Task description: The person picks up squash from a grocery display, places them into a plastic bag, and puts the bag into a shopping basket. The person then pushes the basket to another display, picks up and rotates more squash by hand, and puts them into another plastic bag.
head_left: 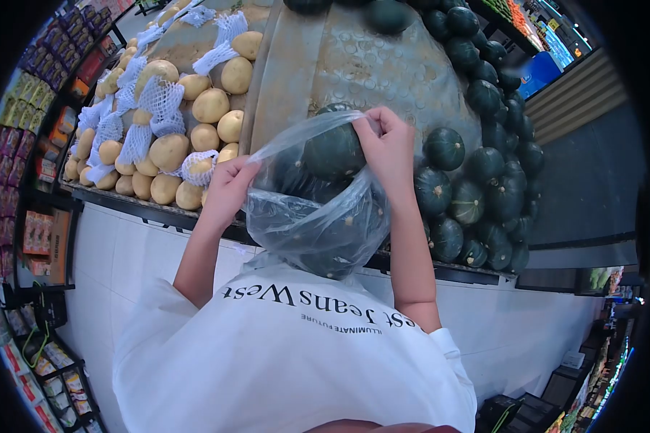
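Observation:
Between my hands a clear plastic bag (307,224) hangs with its mouth held wide. My left hand (229,189) pinches the bag's left rim, and my right hand (386,148) pinches the rim at the upper right. Dark green squashes show through the film; one squash (332,151) is plainly visible at the bag's mouth. I cannot tell whether every squash seen through the plastic is inside the bag or behind it. To the right of my right hand lies a pile of dark green squashes (468,198) on the display.
Pale yellow melons (170,151), some in white foam nets (162,105), fill the left side of the stand. A divider (256,86) separates them from the squash side. Packaged goods on shelves (47,173) stand at far left. White floor tiles (144,252) run below the stand.

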The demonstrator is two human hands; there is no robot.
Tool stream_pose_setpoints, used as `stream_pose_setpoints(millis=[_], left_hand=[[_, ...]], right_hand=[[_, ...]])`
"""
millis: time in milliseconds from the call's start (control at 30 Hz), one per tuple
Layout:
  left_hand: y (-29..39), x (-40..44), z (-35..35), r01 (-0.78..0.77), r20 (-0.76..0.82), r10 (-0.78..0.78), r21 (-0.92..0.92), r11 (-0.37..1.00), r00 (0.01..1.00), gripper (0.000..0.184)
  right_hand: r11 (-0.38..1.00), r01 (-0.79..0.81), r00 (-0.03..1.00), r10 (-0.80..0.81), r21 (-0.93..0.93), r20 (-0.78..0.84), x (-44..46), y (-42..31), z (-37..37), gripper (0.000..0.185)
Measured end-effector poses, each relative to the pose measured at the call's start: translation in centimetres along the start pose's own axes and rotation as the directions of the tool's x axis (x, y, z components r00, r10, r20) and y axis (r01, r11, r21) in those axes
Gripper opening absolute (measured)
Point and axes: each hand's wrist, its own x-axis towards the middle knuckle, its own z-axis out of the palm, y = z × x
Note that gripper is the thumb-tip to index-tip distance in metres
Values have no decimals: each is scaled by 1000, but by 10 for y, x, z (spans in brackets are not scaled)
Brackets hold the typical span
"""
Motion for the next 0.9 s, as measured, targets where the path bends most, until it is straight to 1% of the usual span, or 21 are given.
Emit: stream_pose_setpoints(millis=[33, 100, 200, 300, 400, 433, 467, 500, 533, 567, 600, 667, 733, 800, 833, 900], left_hand=[[3, -3, 4, 32, 6, -31, -165, 986, 999, 27], [14, -11, 18, 95, 34, -90, -478, 873, 995, 35], [25, -14, 25, 150, 172, -45, -670, 727, 984, 42], [45, -17, 39, 142, 288, 91, -693, 707, 953, 44], [41, -13, 63, 175, 424, 215, -710, 682, 880, 45], [44, -13, 71, 200, 439, 226, -733, 650, 870, 45], [49, -17, 78, 109, 390, 219, -665, 739, 894, 43], [57, -21, 86, 25, 342, 215, -579, 815, 915, 42], [61, -25, 90, -55, 295, 219, -478, 876, 930, 41], [57, -22, 87, -140, 320, 319, -476, 868, 892, 37], [61, -24, 89, -178, 303, 324, -424, 888, 896, 37], [72, -33, 95, -246, 278, 337, -313, 917, 900, 36], [71, -39, 97, -308, 338, 373, -231, 923, 864, 33], [70, -48, 101, -389, 416, 412, -143, 910, 811, 33], [68, -52, 102, -374, 466, 405, -162, 913, 787, 30], [71, -61, 100, -468, 565, 470, -161, 869, 678, 28]], right_hand=[[998, -16, 1000, 16, 67, -6, -3, 4, 1, 18], [979, -48, 999, 51, 199, -11, -12, 12, 0, 17], [872, -263, 960, 194, 412, 203, -25, 14, -14, 13], [691, -398, 916, 262, 604, 303, -46, -5, -20, 12], [637, -389, 914, 176, 666, 366, -62, -8, -29, 10], [602, -420, 896, 160, 679, 413, -70, -16, -29, 11], [617, -459, 859, 126, 639, 496, -82, -31, -31, 14], [659, -448, 816, 25, 604, 578, -90, -36, -31, 28], [792, -382, 822, 56, 476, 567, -99, -42, -28, 42], [799, -332, 833, -1, 501, 554, -103, -42, -29, 44], [805, -280, 840, -58, 523, 539, -106, -41, -31, 47], [872, -239, 829, -45, 426, 557, -113, -40, -36, 44], [921, -238, 830, 29, 307, 557, -121, -40, -38, 40], [942, -290, 834, 161, 170, 528, -132, -43, -28, 35], [872, -277, 916, 114, 403, 384, -144, -31, -10, 25], [788, -250, 950, 88, 563, 298, -162, -24, -7, 26]])
